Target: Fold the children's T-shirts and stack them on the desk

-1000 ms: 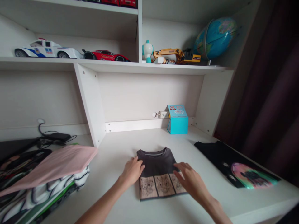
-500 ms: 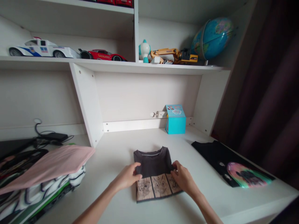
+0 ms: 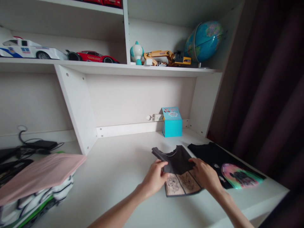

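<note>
Between my two hands is a small folded T-shirt [image 3: 178, 162], dark grey at the neck with a row of tan printed panels below. My left hand [image 3: 155, 177] pinches its left edge, thumb and fingers closed on the cloth. On the opposite edge my right hand [image 3: 206, 174] grips the shirt in the same way, covering part of the print. The shirt appears slightly lifted and tilted, its collar toward the back of the desk. Just right of it lies a folded black T-shirt [image 3: 206, 150] with a rainbow-coloured print, close to my right hand.
At left a pile of folded clothes, a pink garment [image 3: 47, 172] on top, sits before a black adapter [image 3: 45, 144] with cables. A turquoise desk calendar [image 3: 173, 127] stands at the back. Toy cars, a toy excavator [image 3: 166, 58] and a globe [image 3: 206, 41] fill the shelf above.
Both hands have carried the grey T-shirt to the right, near the black one, and its left shoulder has lifted or folded. The view has turned a little to the right.
</note>
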`<state>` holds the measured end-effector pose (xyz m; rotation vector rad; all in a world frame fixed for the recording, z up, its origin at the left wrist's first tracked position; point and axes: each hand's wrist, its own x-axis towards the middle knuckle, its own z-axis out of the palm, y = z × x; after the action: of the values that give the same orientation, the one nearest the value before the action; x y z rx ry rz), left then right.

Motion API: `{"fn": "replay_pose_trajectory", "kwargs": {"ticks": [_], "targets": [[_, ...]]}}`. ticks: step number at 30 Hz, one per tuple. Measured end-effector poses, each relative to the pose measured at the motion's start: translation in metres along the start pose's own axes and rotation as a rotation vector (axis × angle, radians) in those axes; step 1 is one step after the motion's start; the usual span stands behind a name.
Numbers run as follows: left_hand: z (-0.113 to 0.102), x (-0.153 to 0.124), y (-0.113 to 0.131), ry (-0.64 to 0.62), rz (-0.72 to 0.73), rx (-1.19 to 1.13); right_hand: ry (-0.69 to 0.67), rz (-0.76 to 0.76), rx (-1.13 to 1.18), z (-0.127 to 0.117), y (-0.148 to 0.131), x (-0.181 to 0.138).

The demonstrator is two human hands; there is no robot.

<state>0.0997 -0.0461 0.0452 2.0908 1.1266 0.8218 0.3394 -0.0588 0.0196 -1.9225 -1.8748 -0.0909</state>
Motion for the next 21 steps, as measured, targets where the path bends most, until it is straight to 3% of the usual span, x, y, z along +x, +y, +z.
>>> {"fn": "replay_pose_trajectory", "kwargs": {"ticks": [6, 12, 17, 21], "targets": [[0.07, 0.068, 0.05, 0.059, 0.24, -0.02, 0.196, 0.099, -0.211, -0.041, 0.098, 0.029], [0.14, 0.121, 0.074, 0.04, 0.315, -0.093, 0.236, 0.134, -0.308, -0.06, 0.179, 0.048], [0.179, 0.129, 0.07, -0.085, 0.237, -0.136, 0.197, 0.171, -0.32, -0.045, 0.222, 0.051], [0.184, 0.108, 0.044, -0.262, 0.176, -0.05, 0.118, 0.277, -0.314, -0.012, 0.213, 0.047]]}}
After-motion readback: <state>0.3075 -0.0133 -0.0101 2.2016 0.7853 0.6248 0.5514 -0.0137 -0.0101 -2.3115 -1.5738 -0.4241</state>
